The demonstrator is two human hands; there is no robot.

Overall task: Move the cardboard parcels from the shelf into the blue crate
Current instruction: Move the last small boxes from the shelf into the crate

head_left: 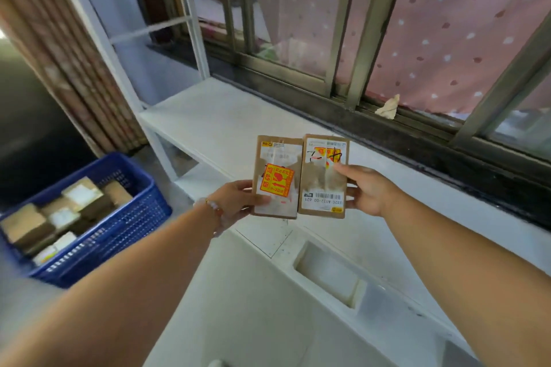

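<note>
Two flat cardboard parcels are held side by side in the air above the white shelf (214,122). My left hand (235,201) grips the left parcel (275,177), which carries a red and yellow sticker, thumb across its lower front. My right hand (368,191) grips the right parcel (324,177), which shows a barcode label, thumb on its face. The two parcels touch along their inner edges. The blue crate (119,226) sits on the floor at the lower left and holds several cardboard parcels.
A window (343,48) with a dark sill runs behind the shelf, with a crumpled scrap (388,107) on its track. A curtain (68,68) hangs at the left. A white ledge with a rectangular recess (328,275) lies below my arms.
</note>
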